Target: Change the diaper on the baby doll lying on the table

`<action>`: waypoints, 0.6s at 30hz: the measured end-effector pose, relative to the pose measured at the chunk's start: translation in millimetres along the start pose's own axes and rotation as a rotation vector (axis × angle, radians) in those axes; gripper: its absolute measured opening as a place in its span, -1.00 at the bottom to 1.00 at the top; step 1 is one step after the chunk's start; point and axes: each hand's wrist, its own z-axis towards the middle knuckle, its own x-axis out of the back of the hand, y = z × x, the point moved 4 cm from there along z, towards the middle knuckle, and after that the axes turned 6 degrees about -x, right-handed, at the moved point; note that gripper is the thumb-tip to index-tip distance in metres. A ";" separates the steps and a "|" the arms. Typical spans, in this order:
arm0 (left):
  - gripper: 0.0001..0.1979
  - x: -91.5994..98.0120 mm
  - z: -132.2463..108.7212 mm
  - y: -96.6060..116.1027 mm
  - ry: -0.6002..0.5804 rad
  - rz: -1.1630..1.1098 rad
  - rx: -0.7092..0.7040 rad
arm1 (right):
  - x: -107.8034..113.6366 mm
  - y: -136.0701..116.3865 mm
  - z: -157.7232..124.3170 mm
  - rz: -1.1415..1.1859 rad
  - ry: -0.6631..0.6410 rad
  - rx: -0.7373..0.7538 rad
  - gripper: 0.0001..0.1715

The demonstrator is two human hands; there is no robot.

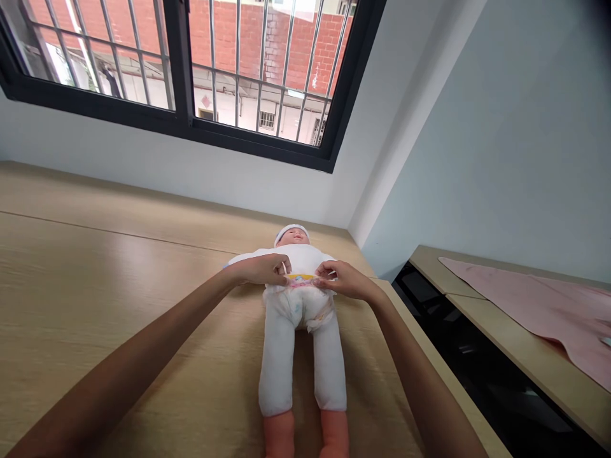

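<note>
A baby doll (277,356) lies on its back on the wooden table, its head toward the window and its legs toward me. It wears a white cap (291,230) and a white top. Around its hips is a white diaper (303,304) with a yellow and pink printed waistband. My left hand (267,268) pinches the waistband at its left side, thumb and fingers closed together. On the opposite side my right hand (341,278) grips the same waistband between thumb and fingers. The fastening tabs are hidden or too small to make out.
The wooden table (119,286) reaches back to the wall under a barred window (186,121). To the right, across a dark gap (458,343), stands a second table (496,318) with a pink cloth (534,305) spread on it.
</note>
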 end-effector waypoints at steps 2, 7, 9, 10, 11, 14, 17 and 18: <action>-0.68 -1.5 0.5 0.9 -0.037 0.040 -0.010 | 0.7 -1.8 -0.6 0.008 -0.009 0.003 -0.76; -0.73 0.8 -1.0 6.3 0.093 0.090 -0.058 | 0.1 -7.9 -3.6 0.028 -0.079 -0.017 -0.69; -0.73 3.3 -2.1 7.1 0.130 0.075 -0.084 | -3.0 -6.3 -2.7 0.098 -0.127 -0.028 -0.66; -0.72 4.0 -2.4 6.2 0.120 0.058 -0.083 | -4.9 -4.5 -1.8 0.135 -0.153 -0.033 -0.64; -0.71 4.4 -2.5 4.3 0.098 0.029 -0.074 | -6.7 -2.3 -0.9 0.162 -0.178 -0.039 -0.61; -0.67 4.0 -1.3 -4.1 0.025 -0.123 -0.053 | -9.3 4.0 1.0 0.141 -0.213 -0.067 -0.52; -0.64 0.8 1.9 -12.2 -0.012 -0.312 -0.073 | -7.0 6.4 0.6 0.070 -0.180 -0.096 -0.47; -0.63 -0.8 3.1 -14.4 -0.022 -0.363 -0.075 | -6.3 6.4 0.4 0.069 -0.173 -0.097 -0.46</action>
